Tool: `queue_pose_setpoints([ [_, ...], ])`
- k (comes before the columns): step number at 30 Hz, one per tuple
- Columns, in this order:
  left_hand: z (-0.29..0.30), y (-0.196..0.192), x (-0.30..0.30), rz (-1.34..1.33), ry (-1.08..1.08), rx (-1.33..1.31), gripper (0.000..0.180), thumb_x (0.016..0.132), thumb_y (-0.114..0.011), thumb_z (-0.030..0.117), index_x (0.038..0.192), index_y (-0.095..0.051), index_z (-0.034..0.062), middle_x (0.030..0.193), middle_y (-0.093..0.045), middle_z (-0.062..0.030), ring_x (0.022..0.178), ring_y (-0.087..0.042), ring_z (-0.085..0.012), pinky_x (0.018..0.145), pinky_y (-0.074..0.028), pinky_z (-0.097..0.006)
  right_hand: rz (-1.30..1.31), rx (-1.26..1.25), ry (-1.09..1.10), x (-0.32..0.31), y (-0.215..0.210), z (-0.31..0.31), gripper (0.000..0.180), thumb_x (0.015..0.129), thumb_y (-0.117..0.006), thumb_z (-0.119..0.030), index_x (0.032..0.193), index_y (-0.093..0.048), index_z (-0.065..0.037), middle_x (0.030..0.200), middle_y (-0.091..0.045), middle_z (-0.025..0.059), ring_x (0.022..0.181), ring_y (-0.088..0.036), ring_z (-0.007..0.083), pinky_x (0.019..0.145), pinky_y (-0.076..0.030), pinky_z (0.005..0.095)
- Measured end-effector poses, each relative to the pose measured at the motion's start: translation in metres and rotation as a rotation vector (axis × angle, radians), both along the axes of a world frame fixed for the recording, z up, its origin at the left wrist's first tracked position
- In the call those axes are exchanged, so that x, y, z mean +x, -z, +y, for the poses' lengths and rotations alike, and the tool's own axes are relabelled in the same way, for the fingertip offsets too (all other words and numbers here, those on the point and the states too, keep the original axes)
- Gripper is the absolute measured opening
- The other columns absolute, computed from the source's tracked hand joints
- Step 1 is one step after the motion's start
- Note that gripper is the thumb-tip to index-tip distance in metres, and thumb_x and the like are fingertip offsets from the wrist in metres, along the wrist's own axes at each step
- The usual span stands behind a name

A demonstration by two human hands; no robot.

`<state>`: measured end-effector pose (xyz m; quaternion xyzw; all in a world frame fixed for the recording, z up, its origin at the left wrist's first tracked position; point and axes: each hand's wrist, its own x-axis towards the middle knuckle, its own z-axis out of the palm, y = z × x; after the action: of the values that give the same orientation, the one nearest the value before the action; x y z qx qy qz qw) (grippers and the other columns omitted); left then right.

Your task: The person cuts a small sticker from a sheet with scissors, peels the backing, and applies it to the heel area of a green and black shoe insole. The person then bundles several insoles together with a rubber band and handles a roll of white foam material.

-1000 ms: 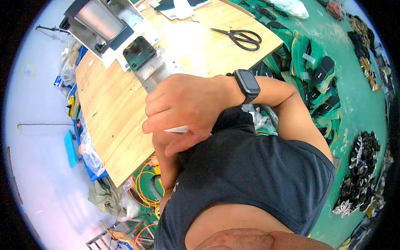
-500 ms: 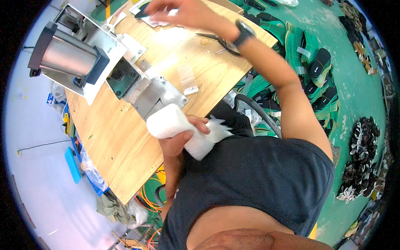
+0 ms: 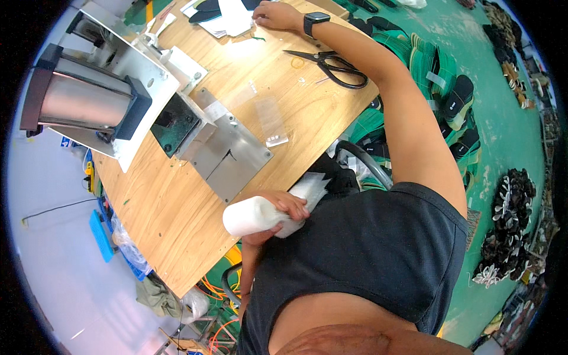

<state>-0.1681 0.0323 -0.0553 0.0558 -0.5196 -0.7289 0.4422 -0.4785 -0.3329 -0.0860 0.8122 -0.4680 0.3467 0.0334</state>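
In the head view, a white roll [image 3: 255, 216] is held in the closed grip of the left hand [image 3: 283, 208] at the near edge of the wooden surface [image 3: 177, 219], against the dark shirt. The right hand [image 3: 276, 14] is stretched to the far edge and laid on a stack of white sheets [image 3: 232, 16]; whether anything is pinched there cannot be told. Black scissors [image 3: 331, 63] lie just beside that forearm. A clear plastic strip [image 3: 272, 121] and a steel plate [image 3: 232, 155] lie between the hands, beside a metal press machine [image 3: 100, 100]. Dark shoe parts [image 3: 458, 106] are scattered over the green floor [image 3: 503, 136].
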Motion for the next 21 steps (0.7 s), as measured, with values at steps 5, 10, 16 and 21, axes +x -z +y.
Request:
queue_pose_setpoints([
  [5, -0.003, 0.001, -0.008, 0.194, 0.241, 0.051, 0.032, 0.082, -0.063, 0.016, 0.111, -0.053, 0.0054, 0.080, -0.063, -0.0160, 0.078, -0.064, -0.0329, 0.083, -0.050, -0.050, 0.037, 0.068, 0.061, 0.002, -0.006, 0.001, 0.019, 0.080, -0.052, -0.018, 0.083, -0.066, -0.005, 0.085, -0.063, 0.0185, 0.080, -0.060, 0.0366, 0.071, -0.049, 0.0451],
  [10, 0.006, -0.002, -0.007, 0.073, 0.088, 0.033, 0.035, 0.082, -0.066, 0.026, 0.109, -0.057, 0.0060, 0.069, -0.062, -0.0116, 0.066, -0.064, -0.0299, 0.073, -0.053, -0.048, 0.037, 0.261, 0.199, 0.016, -0.013, -0.013, 0.023, 0.080, -0.051, -0.016, 0.080, -0.066, 0.001, 0.085, -0.065, 0.0238, 0.080, -0.062, 0.0399, 0.071, -0.049, 0.0473],
  [16, 0.013, 0.001, 0.009, 0.065, -0.012, 0.162, 0.042, 0.084, -0.066, 0.022, 0.117, -0.052, 0.0010, 0.083, -0.062, -0.0124, 0.083, -0.062, -0.0278, 0.092, -0.044, -0.048, 0.238, 0.344, 0.175, 0.001, -0.001, -0.031, 0.023, 0.076, -0.053, -0.014, 0.073, -0.066, 0.004, 0.075, -0.065, 0.0237, 0.071, -0.063, 0.0390, 0.063, -0.050, 0.0453],
  [21, 0.012, 0.007, 0.012, 0.074, -0.164, 0.102, 0.042, 0.086, -0.064, 0.024, 0.119, -0.050, 0.0014, 0.083, -0.062, -0.0123, 0.082, -0.061, -0.0273, 0.089, -0.044, -0.049, 0.207, 0.301, 0.167, -0.009, 0.003, -0.006, 0.019, 0.073, -0.052, -0.011, 0.064, -0.063, 0.001, 0.064, -0.061, 0.0212, 0.062, -0.059, 0.0380, 0.056, -0.048, 0.0433],
])
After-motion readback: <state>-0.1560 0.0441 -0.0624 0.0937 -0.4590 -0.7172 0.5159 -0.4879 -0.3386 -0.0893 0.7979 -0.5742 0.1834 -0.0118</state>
